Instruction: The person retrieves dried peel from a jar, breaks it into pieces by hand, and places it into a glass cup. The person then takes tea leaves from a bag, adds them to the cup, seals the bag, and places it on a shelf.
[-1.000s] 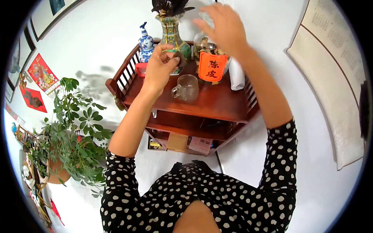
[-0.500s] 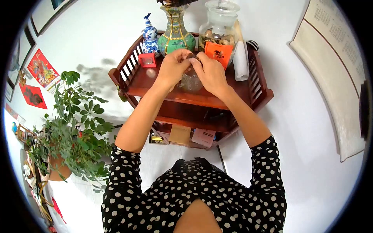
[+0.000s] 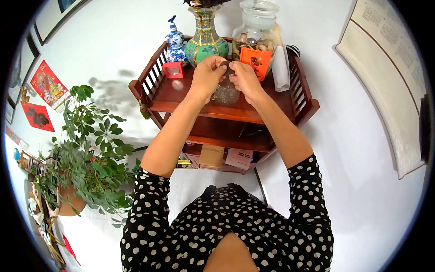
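Observation:
Both hands meet over the front of the top shelf. The fingers of my left hand (image 3: 207, 78) are pinched against a small dark brown piece (image 3: 227, 69), whose kind I cannot make out. From the other side my right hand (image 3: 247, 81) grips the same piece, thumb and fingers bent. Directly below the fingers stands a clear, patterned glass-like vessel (image 3: 225, 94), partly covered by the hands. Behind them is a green and gold vase (image 3: 206, 49). An orange-red card (image 3: 256, 62) leans just beyond my right hand.
The reddish-brown wooden shelf (image 3: 168, 93) has slatted side rails. On it are a blue-and-white gourd vase (image 3: 175, 43), a small red box (image 3: 172, 70), a big lidded glass jar (image 3: 258, 27) and a white paper roll (image 3: 281, 72). A leafy potted plant (image 3: 97, 158) stands left.
The dark brown piece shows more between the fingertips now. My right hand's fingers have curled in more, and the hands have shifted slightly relative to each other.

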The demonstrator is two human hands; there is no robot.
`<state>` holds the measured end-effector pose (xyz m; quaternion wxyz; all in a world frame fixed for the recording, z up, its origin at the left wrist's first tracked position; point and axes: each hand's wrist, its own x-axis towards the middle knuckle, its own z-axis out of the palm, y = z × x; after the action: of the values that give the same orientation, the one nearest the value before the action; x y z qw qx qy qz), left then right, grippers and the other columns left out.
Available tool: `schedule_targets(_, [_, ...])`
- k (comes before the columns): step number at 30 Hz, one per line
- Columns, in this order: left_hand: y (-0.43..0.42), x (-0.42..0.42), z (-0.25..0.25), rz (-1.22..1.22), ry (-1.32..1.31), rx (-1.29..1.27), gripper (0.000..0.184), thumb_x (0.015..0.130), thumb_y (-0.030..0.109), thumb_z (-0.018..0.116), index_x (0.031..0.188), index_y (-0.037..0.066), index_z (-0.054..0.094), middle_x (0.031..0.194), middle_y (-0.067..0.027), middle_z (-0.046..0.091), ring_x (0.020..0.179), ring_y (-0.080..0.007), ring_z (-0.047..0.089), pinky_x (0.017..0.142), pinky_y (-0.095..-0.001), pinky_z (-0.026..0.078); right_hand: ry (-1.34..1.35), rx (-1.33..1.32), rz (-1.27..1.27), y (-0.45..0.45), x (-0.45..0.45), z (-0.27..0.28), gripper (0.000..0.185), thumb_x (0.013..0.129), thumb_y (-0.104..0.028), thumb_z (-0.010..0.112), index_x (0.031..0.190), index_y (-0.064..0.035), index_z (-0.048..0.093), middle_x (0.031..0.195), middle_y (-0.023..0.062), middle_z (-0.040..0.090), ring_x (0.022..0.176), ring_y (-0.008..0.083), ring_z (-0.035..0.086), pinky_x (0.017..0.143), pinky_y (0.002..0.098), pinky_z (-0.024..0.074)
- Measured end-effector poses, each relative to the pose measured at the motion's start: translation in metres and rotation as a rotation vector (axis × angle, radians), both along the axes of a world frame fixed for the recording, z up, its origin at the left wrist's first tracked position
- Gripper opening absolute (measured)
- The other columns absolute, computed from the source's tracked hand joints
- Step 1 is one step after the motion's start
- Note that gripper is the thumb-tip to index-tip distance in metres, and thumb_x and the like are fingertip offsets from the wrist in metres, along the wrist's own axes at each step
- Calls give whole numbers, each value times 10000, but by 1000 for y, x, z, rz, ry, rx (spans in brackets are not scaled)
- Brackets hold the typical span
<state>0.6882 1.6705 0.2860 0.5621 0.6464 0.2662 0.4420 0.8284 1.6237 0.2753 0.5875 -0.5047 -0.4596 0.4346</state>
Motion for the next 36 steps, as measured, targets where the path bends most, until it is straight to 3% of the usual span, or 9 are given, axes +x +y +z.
schedule_targets(4, [2,4,-2,16,-3,23,52,938,41,602,979,58,629,813,33,623,688,-43,539,625,-202,431,-3,-13,1,-2,3,1,283,961,-301,494,847,-53,567,711,14,506,639,98,465,528,275,360])
schedule_targets(10, [2,-2,12,7,102,8,78,941,100,613,908,31,625,772,7,604,662,-62,536,569,-230,426,-294,126,46,-9,3,5,310,1017,-327,460,835,-88,537,710,-14,478,571,74,387,484,270,321])
schedule_targets(13, [1,8,7,61,-48,31,93,954,122,605,916,39,624,784,14,596,661,-60,519,570,-223,414,56,152,114,-9,-5,3,283,1022,-332,468,855,-107,507,688,-46,421,574,57,369,487,245,304])
schedule_targets(19, [-13,10,15,30,-247,-112,91,960,132,611,921,51,625,774,29,563,649,-54,478,571,-218,386,293,250,218,-10,-4,1,220,1029,-289,467,872,-137,484,666,-90,321,578,27,304,492,213,258])
schedule_targets(22, [-12,12,9,71,-251,-119,103,962,148,620,912,57,620,768,27,559,640,-57,477,566,-219,383,197,177,141,-9,-4,3,225,1032,-268,460,873,-114,496,625,-25,418,546,108,440,491,271,342])
schedule_targets(25, [-15,19,6,161,-319,-258,105,960,150,620,897,65,616,772,22,569,645,-63,494,571,-216,393,-630,540,-349,-1,-15,-11,241,1025,-265,478,877,-78,509,664,91,549,625,261,594,545,374,439])
schedule_targets(26, [-16,21,6,178,-349,-277,104,960,147,615,893,68,611,768,18,570,640,-66,498,563,-219,396,-834,448,-434,-15,-20,2,226,994,-248,532,877,-55,520,758,157,609,747,348,639,617,452,486])
schedule_targets(32, [17,17,1,334,-534,-370,147,961,146,603,828,101,560,741,-8,596,572,-100,510,517,-246,428,-1177,780,-643,-22,-23,1,170,916,-191,630,872,-68,523,742,108,608,706,319,638,598,438,517])
schedule_targets(36, [18,2,2,296,-353,-307,52,948,124,630,923,82,612,757,1,601,599,-94,538,522,-233,433,-1299,558,-584,-16,-9,0,165,870,-184,673,845,-62,566,776,102,619,764,308,647,637,427,533])
